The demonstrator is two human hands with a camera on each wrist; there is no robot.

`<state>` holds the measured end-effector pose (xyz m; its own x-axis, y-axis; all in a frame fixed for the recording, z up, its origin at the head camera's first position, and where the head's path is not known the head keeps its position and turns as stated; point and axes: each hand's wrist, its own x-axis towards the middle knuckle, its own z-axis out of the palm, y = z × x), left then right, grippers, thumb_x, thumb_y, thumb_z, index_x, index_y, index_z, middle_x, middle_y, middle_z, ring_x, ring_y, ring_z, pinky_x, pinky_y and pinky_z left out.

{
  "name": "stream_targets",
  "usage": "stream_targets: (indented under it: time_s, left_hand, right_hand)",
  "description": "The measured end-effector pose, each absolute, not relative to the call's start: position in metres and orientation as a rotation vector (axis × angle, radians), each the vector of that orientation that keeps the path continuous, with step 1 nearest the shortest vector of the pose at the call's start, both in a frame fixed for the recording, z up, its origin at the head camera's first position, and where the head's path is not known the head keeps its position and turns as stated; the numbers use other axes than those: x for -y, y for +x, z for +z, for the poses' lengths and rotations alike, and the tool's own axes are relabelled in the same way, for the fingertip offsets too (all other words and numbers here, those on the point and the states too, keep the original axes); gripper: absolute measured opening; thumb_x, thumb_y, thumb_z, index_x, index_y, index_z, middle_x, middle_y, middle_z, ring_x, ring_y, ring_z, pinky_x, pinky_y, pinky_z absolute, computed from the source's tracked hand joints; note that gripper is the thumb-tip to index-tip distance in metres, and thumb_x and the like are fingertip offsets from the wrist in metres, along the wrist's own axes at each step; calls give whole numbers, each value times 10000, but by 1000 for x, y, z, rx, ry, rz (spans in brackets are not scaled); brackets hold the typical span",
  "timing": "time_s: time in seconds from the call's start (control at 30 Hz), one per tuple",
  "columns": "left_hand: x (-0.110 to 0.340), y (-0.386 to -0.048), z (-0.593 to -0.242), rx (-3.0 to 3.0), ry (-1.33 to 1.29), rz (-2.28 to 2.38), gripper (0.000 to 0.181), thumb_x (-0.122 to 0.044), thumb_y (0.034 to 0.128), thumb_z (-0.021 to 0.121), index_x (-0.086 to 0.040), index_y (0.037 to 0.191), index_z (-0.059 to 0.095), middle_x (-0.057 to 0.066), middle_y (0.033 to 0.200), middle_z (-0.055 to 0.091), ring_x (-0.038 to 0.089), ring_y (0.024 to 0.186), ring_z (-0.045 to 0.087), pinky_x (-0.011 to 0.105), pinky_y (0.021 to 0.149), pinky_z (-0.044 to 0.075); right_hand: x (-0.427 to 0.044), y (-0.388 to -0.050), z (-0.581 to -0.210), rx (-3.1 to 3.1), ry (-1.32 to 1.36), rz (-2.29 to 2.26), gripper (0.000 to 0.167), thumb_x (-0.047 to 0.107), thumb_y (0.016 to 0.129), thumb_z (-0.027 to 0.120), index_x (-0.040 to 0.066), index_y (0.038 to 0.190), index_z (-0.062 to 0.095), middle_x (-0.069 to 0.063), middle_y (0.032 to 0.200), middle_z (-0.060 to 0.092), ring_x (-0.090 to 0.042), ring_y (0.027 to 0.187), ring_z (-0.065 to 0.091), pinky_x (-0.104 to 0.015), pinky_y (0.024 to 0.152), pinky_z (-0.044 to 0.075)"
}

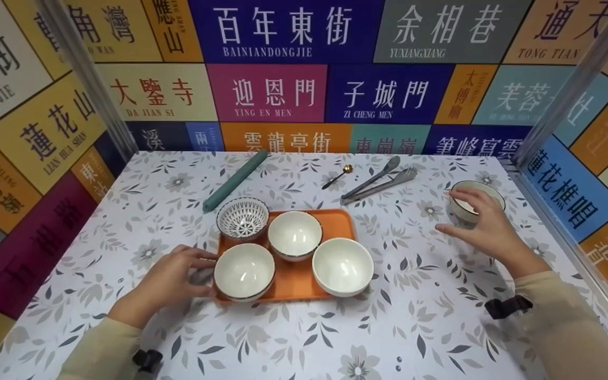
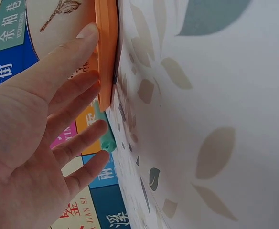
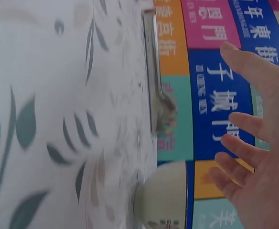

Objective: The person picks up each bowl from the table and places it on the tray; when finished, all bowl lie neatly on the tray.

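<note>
An orange tray [image 1: 294, 285] carries several bowls: a black-and-white patterned bowl [image 1: 243, 219] at back left, a white bowl [image 1: 295, 235] beside it, another white bowl [image 1: 244, 270] at front left and one more [image 1: 343, 266] at front right. At the tray's left edge is my left hand [image 1: 169, 277], fingers extended. In the left wrist view its thumb and fingertips are against the tray's rim [image 2: 108, 52]. My right hand [image 1: 486, 235] spreads its fingers near a separate bowl [image 1: 461, 214] on the right. The right wrist view shows that bowl [image 3: 163, 198] apart from the fingers.
Behind the tray lie a green rolled item [image 1: 235, 180], a small gold-headed spoon [image 1: 338, 177] and grey tongs [image 1: 378, 182]. A floral cloth [image 1: 262, 343] covers the table. Sign-printed panels [image 1: 275, 92] enclose the back and sides.
</note>
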<state>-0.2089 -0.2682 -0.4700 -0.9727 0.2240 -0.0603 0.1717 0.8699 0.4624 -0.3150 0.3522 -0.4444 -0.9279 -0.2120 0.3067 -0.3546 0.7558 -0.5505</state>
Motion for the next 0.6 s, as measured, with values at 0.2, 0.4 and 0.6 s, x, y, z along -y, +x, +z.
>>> stream_targets:
  time_s: [0.2,0.4,0.6]
  left_hand:
    - [270,-209,-470,-2941,334,707,580,-294,686,950,-195,1226,762,-48,1350,675,243,1285,555,570,1111,450]
    - [269,-208,-469,-2928,302,728,586,-294,691,948,-206,1238,756,-53,1353,663,244,1293,549,577,1119,437]
    - [268,-208,-469,-2938,310,722,582,-285,702,952,-196,1244,758,-48,1349,668,245,1294,547,575,1116,444]
  right_hand:
    - [-379,-329,-446,2803,289,847,928,457,794,884,67,1530,474,-219,1636,323,-568,1467,211,-815,1071,243]
    - [-403,-344,-452,2821,156,816,1043,496,773,886,63,1580,387,-235,1678,221,-569,1474,156,-806,1027,302]
    - [-422,-355,-461,2842,79,829,1138,563,753,876,67,1611,318,-299,1663,190,-575,1459,153,-794,1047,260]
